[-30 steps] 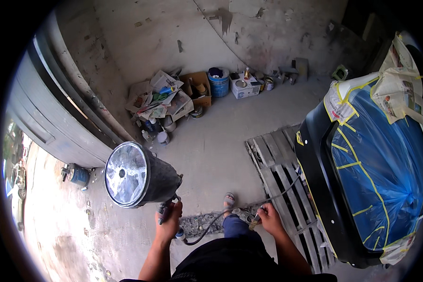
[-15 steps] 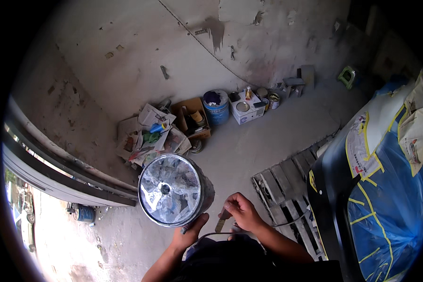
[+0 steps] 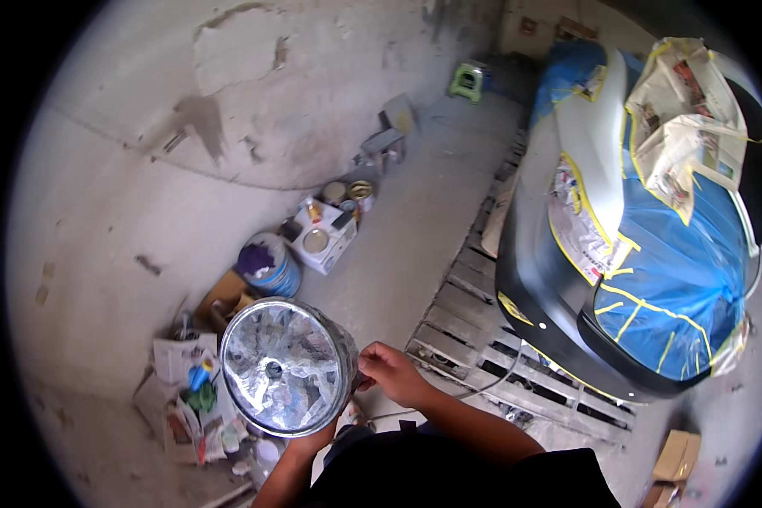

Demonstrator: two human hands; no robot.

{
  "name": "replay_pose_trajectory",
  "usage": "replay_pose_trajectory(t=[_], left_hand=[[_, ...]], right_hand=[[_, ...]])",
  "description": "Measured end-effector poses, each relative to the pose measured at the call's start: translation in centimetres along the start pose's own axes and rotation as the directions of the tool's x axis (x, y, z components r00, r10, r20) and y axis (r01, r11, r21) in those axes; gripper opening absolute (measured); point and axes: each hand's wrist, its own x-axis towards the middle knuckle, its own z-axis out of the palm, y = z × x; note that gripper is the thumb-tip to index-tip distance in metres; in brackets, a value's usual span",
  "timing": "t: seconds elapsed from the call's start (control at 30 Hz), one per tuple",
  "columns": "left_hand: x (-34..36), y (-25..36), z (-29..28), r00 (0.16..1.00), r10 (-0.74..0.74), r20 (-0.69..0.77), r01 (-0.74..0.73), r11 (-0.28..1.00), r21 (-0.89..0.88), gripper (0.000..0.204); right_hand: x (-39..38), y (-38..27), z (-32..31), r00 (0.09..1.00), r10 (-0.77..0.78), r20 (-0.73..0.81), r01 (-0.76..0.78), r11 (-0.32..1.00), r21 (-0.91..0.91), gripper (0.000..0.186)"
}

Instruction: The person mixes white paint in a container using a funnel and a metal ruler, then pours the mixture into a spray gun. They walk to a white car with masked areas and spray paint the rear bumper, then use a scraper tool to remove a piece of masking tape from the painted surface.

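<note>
A round silver can [image 3: 284, 368] with a shiny, streaked lid and a small dark hole at the lid's centre is held up in front of me, left of the middle. My left hand [image 3: 315, 438] supports it from below; most of its fingers are hidden behind the can. Against the can's right side is my right hand [image 3: 391, 374], its fingers pinched together. Whatever lies between those fingertips is too small and dark to make out.
On the right, a car body [image 3: 525, 254] is masked with blue plastic film [image 3: 677, 271], paper and yellow tape. Beside it lies a slatted pallet [image 3: 444, 326] with a hose. Along the wall are a blue bucket [image 3: 281, 275], white box [image 3: 326, 245], open tins and papers [image 3: 186, 360].
The view has swung right, bringing more of the car in. My right hand has moved up against the can's side; the flat brownish strip seen in it earlier is now hidden.
</note>
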Motion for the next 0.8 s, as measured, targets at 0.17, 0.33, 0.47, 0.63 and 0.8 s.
replay_pose_trajectory(t=[0.17, 0.33, 0.47, 0.63, 0.8], left_hand=[[8.7, 0.9, -3.4, 0.961, -0.160, 0.225, 0.189, 0.975, -0.115, 0.013], [16.7, 0.8, -3.0, 0.891, -0.252, 0.378, 0.282, 0.959, -0.028, 0.012], [23.9, -1.0, -0.8, 0.907, -0.027, 0.420, 0.051, 0.998, -0.045, 0.012], [33.2, 0.1, 3.0, 0.878, 0.014, 0.479, -0.068, 0.993, 0.097, 0.013], [41.3, 5.2, 7.2, 0.772, -0.150, 0.618, 0.196, 0.981, -0.007, 0.013]], right_hand=[[4.8, -2.7, -0.5, 0.978, 0.054, -0.200, -0.040, 0.997, 0.072, 0.018], [9.1, -3.0, -3.1, 0.900, 0.046, -0.433, 0.019, 0.989, 0.143, 0.018], [13.0, -3.7, -8.0, 0.816, 0.007, -0.578, 0.218, 0.922, 0.319, 0.020], [18.0, -7.0, -13.0, 0.847, -0.029, -0.530, 0.171, 0.960, 0.222, 0.018], [22.5, -11.7, -15.3, 0.877, -0.220, -0.427, 0.359, 0.891, 0.278, 0.017]])
